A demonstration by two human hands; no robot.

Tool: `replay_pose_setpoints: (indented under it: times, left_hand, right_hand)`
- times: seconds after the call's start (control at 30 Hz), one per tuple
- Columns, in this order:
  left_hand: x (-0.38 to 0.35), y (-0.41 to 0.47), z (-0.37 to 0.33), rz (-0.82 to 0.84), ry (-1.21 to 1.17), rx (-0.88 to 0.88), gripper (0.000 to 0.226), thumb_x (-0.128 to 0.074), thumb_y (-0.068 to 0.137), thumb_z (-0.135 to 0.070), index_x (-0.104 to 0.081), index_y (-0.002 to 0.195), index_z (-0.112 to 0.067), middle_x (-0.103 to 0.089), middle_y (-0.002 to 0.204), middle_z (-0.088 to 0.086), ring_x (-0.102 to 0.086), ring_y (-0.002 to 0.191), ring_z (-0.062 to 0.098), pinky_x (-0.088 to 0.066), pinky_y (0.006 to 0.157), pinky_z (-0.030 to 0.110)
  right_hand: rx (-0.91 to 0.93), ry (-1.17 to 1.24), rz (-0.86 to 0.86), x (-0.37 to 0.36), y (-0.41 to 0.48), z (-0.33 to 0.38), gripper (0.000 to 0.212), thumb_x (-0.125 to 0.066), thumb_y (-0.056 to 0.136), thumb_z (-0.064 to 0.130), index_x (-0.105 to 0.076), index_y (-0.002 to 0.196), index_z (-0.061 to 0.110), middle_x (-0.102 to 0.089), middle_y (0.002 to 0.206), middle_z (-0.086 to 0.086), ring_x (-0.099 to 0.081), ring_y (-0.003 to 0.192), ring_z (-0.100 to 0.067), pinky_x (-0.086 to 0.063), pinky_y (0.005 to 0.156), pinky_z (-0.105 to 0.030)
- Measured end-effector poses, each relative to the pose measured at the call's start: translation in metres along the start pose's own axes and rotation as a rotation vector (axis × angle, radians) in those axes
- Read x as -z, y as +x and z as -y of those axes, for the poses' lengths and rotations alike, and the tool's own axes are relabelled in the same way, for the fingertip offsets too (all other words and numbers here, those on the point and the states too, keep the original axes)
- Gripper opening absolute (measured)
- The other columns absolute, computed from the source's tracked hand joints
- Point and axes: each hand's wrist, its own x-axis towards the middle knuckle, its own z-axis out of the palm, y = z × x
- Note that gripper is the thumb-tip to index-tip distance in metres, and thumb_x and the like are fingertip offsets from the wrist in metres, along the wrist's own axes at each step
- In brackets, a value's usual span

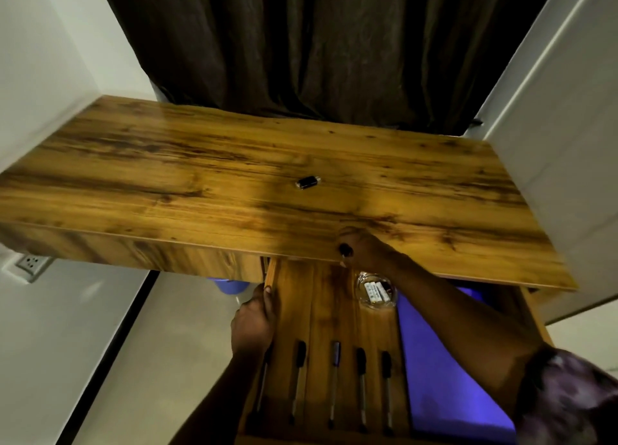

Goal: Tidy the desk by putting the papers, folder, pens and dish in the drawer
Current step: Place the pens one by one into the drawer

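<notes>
Head view: five pens [334, 381], one dish [376, 290].

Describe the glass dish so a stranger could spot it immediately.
Start at the open drawer pulled out beneath the wooden desk. Just under the desk's front edge, beside the purple folder, sits the glass dish. It alone is round and clear, holding white batteries, unlike the pens lying nearer the person.

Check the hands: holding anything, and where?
Left hand grips the open wooden drawer's left side wall. Right hand pinches a small dark object; identity unclear.
</notes>
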Motion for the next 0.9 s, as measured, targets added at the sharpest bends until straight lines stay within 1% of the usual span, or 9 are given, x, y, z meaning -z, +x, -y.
replay_pose_setpoints:
  times: [0.1,0.23,0.33,0.4,0.47,0.6,0.73,0.8,0.9]
  left_hand:
    - [0.002,0.000,-0.001,0.013,0.010,0.016,0.038,-0.032,0.104,-0.036,-0.059,0.113,-0.011,-0.068,0.079,0.014,-0.065,0.074,0.034,-0.042,0.063,0.032]
    - [0.003,-0.001,-0.002,0.003,0.008,0.010,0.037,-0.034,0.104,-0.033,-0.059,0.114,-0.009,-0.067,0.078,0.016,-0.064,0.072,0.034,-0.041,0.062,0.032]
    - [0.004,-0.001,-0.002,0.007,0.000,0.005,0.035,-0.034,0.104,-0.033,-0.059,0.113,-0.010,-0.064,0.074,0.011,-0.059,0.066,0.030,-0.037,0.060,0.030]
    - [0.003,-0.001,-0.001,0.009,0.000,0.008,0.036,-0.032,0.104,-0.034,-0.059,0.115,-0.012,-0.064,0.074,0.010,-0.061,0.068,0.031,-0.039,0.061,0.030]
    - [0.004,0.000,-0.002,0.018,-0.003,0.017,0.037,-0.031,0.104,-0.036,-0.058,0.116,-0.014,-0.064,0.075,0.009,-0.064,0.072,0.032,-0.039,0.062,0.030]
    - [0.005,0.001,-0.003,0.012,-0.024,0.017,0.036,-0.031,0.103,-0.037,-0.058,0.115,-0.016,-0.065,0.074,0.007,-0.065,0.069,0.030,-0.042,0.060,0.031]
    - [0.004,0.001,-0.002,0.013,-0.026,0.019,0.034,-0.033,0.103,-0.037,-0.059,0.111,-0.017,-0.052,0.062,-0.006,-0.048,0.052,0.012,-0.035,0.052,0.024]
    - [0.005,0.002,-0.002,0.006,-0.037,0.006,0.033,-0.033,0.103,-0.036,-0.060,0.110,-0.018,-0.050,0.061,-0.009,-0.043,0.050,0.007,-0.031,0.049,0.022]
    - [0.003,0.003,0.000,0.013,-0.054,0.008,0.035,-0.031,0.102,-0.040,-0.058,0.111,-0.020,-0.054,0.064,-0.005,-0.050,0.055,0.014,-0.038,0.055,0.026]
  right_hand:
    - [0.048,0.121,0.020,-0.006,-0.020,0.010,0.048,-0.082,0.069,0.015,-0.065,0.114,0.008,-0.060,0.120,-0.009,-0.060,0.106,-0.025,-0.051,0.089,-0.040]
    - [0.151,0.062,0.103,-0.035,-0.042,0.026,0.049,-0.077,0.076,0.028,-0.059,0.121,0.026,-0.056,0.124,0.006,-0.055,0.098,-0.007,-0.051,0.080,-0.029]
    - [0.150,-0.074,0.194,-0.060,-0.042,0.027,0.052,-0.074,0.080,0.032,-0.056,0.127,0.025,-0.049,0.136,0.003,-0.047,0.115,-0.011,-0.037,0.089,-0.024]
    - [0.085,-0.102,0.187,-0.074,-0.036,0.022,0.059,-0.072,0.081,0.032,-0.050,0.135,0.024,-0.042,0.146,0.001,-0.037,0.134,-0.017,-0.031,0.105,-0.029]
    - [0.019,-0.150,0.167,-0.083,-0.029,0.012,0.066,-0.071,0.080,0.035,-0.044,0.140,0.025,-0.038,0.150,-0.001,-0.031,0.140,-0.021,-0.027,0.113,-0.034]
    - [-0.071,-0.207,0.122,-0.100,-0.016,-0.008,0.070,-0.060,0.082,0.048,-0.039,0.144,0.023,-0.038,0.151,-0.006,-0.031,0.140,-0.025,-0.024,0.116,-0.037]
    - [-0.038,-0.215,-0.054,-0.119,-0.013,-0.017,0.070,-0.033,0.073,0.058,-0.059,0.126,0.021,-0.058,0.134,-0.008,-0.050,0.127,-0.031,-0.029,0.111,-0.044]
    - [-0.020,-0.209,-0.084,-0.118,-0.013,-0.016,0.070,-0.034,0.070,0.057,-0.061,0.124,0.021,-0.059,0.132,-0.007,-0.052,0.125,-0.032,-0.032,0.109,-0.046]
    - [-0.017,-0.182,-0.027,-0.104,-0.019,-0.013,0.062,-0.049,0.078,0.057,-0.051,0.131,0.024,-0.053,0.138,-0.003,-0.047,0.128,-0.026,-0.035,0.107,-0.040]
